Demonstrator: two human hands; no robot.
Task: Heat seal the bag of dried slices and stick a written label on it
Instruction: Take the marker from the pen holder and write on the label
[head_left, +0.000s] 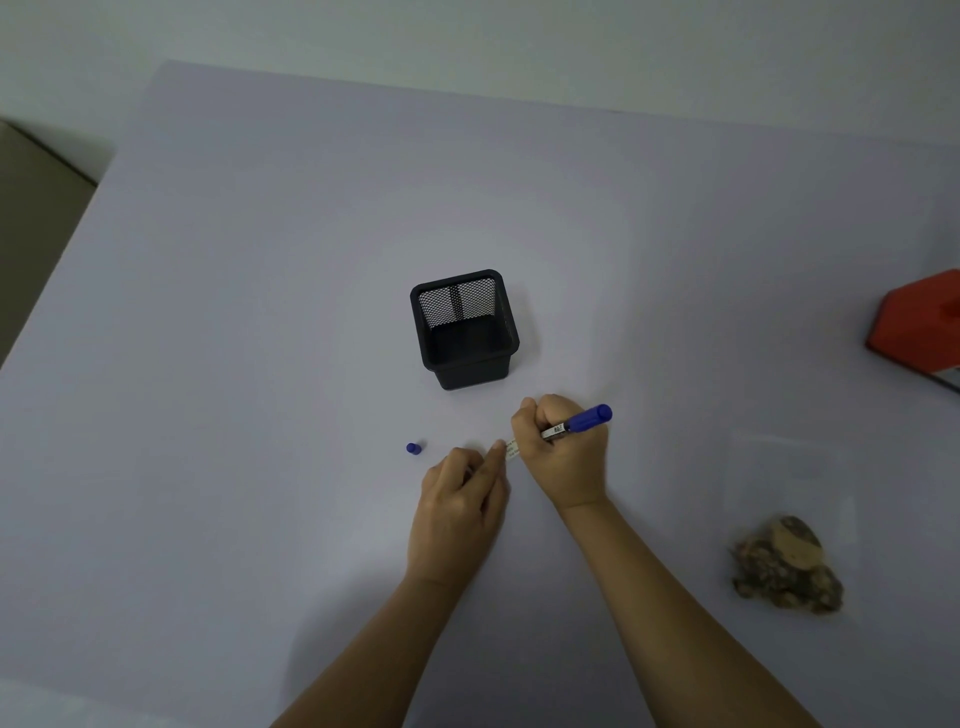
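hands (457, 499) (563, 452), marker (576, 423) hide label (512, 450), box (919, 322) cropped

We see a dim, bluish picture, brightest at centre, darker toward the corners. The table (249, 270) edges bow with wide-angle distortion.

The left forearm (374, 654) and right forearm (675, 613) are bare, uncovered as far as the view reaches. The left hand (457, 514) and right hand (563, 452) are bare too, with nails trimmed short where they show.
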